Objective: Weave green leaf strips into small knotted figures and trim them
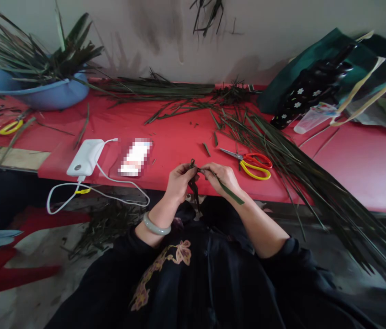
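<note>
My left hand (181,179) pinches a small knotted piece of woven leaf strips (193,164) at the front edge of the red table. Dark strip ends hang from it below my fingers. Close beside it, my right hand (220,176) is closed on a long green leaf strip (229,192), whose free end lies across my wrist and points down to the right. The strip runs toward the knotted piece; my fingertips partly hide where they meet. Just right of my right hand lie scissors (252,165) with red and yellow handles, blades toward the left.
A white power bank (86,157) with a cable and a blurred phone (135,157) lie left. Long leaves (292,155) stretch over the right table edge. Behind are a blue basin (55,93) of leaves, a green bag (292,68) and a plastic cup (311,119). More scissors (11,126) lie far left.
</note>
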Available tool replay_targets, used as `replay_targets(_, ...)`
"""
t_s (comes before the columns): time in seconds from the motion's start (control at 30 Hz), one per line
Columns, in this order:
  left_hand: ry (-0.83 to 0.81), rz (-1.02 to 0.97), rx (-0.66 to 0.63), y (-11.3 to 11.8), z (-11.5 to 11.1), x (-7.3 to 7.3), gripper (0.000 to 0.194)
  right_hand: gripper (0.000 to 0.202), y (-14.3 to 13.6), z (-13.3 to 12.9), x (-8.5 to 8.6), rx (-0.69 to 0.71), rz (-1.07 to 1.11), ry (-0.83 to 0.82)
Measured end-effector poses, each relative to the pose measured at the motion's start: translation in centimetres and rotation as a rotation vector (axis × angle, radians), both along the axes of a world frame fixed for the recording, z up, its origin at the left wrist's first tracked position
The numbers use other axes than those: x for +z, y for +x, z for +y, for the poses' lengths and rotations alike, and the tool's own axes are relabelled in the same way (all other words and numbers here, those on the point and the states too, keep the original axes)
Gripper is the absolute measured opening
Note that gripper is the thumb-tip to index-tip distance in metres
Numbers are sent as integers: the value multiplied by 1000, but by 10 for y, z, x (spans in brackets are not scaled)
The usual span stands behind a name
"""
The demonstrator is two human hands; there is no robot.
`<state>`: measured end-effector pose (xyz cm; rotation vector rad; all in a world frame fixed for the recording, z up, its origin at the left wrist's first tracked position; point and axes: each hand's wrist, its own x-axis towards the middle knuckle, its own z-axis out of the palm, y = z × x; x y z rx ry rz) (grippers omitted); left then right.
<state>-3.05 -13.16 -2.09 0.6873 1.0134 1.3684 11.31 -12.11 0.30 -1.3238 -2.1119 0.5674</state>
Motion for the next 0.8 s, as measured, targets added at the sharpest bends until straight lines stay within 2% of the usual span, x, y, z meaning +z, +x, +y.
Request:
replay_targets(0.27, 91, 103, -72, 3, -4, 1, 31, 18, 5, 6, -6, -31, 62, -55)
replay_targets(0.37, 79, 146, -75, 2, -4, 1, 25, 16, 3, 6, -4, -40, 49, -90)
replay_targets(0.6, 13, -8, 19, 2, 2, 0, 22, 18, -3, 5, 2, -9, -1, -82)
replay_targets(0.8, 24, -19, -78, -5, 9, -3, 30, 18, 2, 15, -1, -29, 57, -117)
